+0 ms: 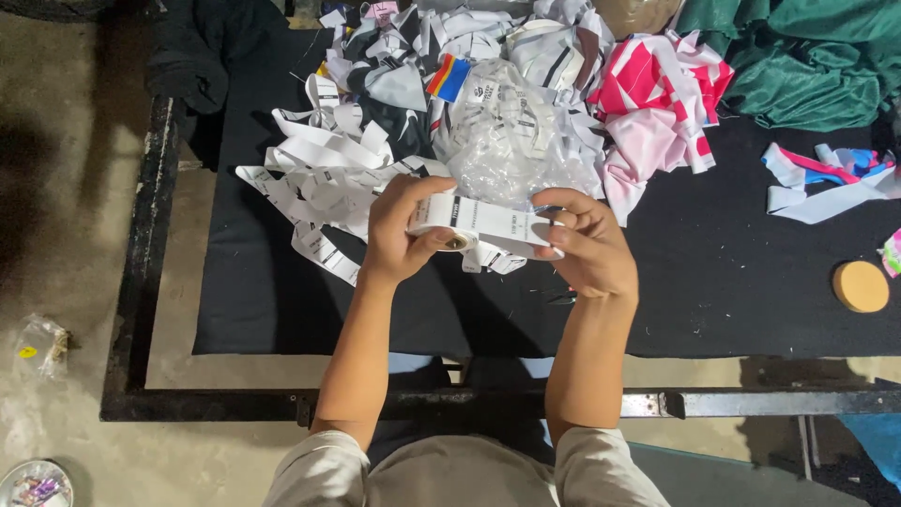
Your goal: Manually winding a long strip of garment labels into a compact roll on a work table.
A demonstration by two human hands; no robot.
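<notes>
My left hand (399,235) grips a small roll of white printed label tape (449,222) by its end, the core facing me. My right hand (587,242) pinches the pulled-out strip of that tape (502,225), stretched flat between both hands above the black cloth-covered table (272,282). Right behind my hands lies a clear plastic bag (507,141) with more label pieces in it. A heap of cut white label strips (319,178) spreads to the left of my left hand.
Pink and white fabric pieces (657,103) and green cloth (807,56) lie at the back right. Loose coloured strips (826,178) and a round cork-coloured disc (861,286) sit to the right. A black garment (192,56) hangs off the back left corner. The metal table frame (141,244) borders the concrete floor.
</notes>
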